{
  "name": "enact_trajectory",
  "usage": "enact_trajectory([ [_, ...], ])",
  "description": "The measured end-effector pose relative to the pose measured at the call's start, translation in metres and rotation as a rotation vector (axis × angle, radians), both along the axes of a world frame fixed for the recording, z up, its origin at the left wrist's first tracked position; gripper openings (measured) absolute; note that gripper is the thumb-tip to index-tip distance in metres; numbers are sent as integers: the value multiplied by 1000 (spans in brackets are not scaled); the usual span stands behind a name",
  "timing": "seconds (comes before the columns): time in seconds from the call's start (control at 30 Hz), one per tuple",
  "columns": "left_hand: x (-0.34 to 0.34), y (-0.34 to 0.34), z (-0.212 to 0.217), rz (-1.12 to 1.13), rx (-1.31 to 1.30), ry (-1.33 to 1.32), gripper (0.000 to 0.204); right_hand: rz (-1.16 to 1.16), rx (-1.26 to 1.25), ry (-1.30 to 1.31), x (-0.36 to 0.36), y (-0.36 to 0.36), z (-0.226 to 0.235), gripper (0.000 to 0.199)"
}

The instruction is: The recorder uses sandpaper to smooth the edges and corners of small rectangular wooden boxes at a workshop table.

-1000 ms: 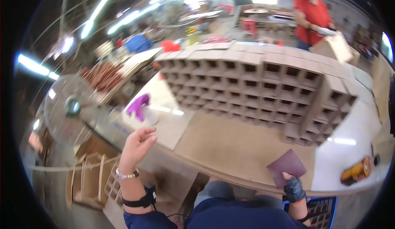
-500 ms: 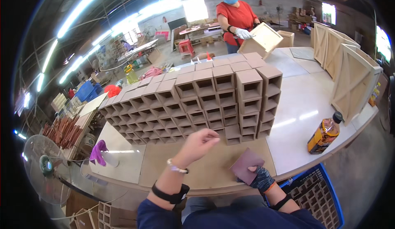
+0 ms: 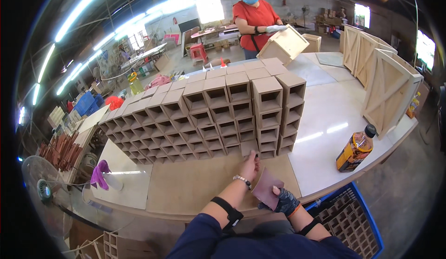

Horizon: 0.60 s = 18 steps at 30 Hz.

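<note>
Since half a second ago, the bare left hand (image 3: 250,168) has come down from in front of the stack (image 3: 201,117) to the low brown box (image 3: 249,147) at its near right foot. Its fingers bend close together at that box; whether they grip it or only touch it, I cannot tell. To the right, the gloved right hand (image 3: 287,202) keeps the purple-brown sheet (image 3: 267,187) pinched between thumb and fingers, over the near edge of the table (image 3: 325,119).

A hard tug or knock at the low box might shift its neighbours, since the boxes seem merely piled. Swinging the right arm wide could tip the bottle (image 3: 355,149), and a loosened pinch could drop the sheet near the blue crate (image 3: 369,218).

Counted: two hands, one sheet, one bottle, one blue crate, one purple cloth (image 3: 100,174) on the left and one co-worker (image 3: 258,17) at the far side. Boxes in the stack are too many, and partly hidden, to count surely.
</note>
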<state>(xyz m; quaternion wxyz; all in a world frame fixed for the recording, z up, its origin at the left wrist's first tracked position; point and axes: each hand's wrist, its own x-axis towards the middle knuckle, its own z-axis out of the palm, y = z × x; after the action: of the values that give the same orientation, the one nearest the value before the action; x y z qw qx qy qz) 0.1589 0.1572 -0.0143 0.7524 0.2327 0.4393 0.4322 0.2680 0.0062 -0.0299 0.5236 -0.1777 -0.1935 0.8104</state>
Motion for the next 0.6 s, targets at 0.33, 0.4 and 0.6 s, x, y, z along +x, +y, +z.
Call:
enact_trajectory([
  [0.33, -138, -81, 49, 190, 632, 373, 18, -95, -32, -17, -1, 1, -2, 59],
  [0.4, -164, -101, 61, 295, 633, 323, 16, -120, -29, -29, -7, -1, 5, 61],
  [0.6, -207, -137, 46, 379, 428, -115, 19, -232, 70, -235, -13, 1, 10, 58],
])
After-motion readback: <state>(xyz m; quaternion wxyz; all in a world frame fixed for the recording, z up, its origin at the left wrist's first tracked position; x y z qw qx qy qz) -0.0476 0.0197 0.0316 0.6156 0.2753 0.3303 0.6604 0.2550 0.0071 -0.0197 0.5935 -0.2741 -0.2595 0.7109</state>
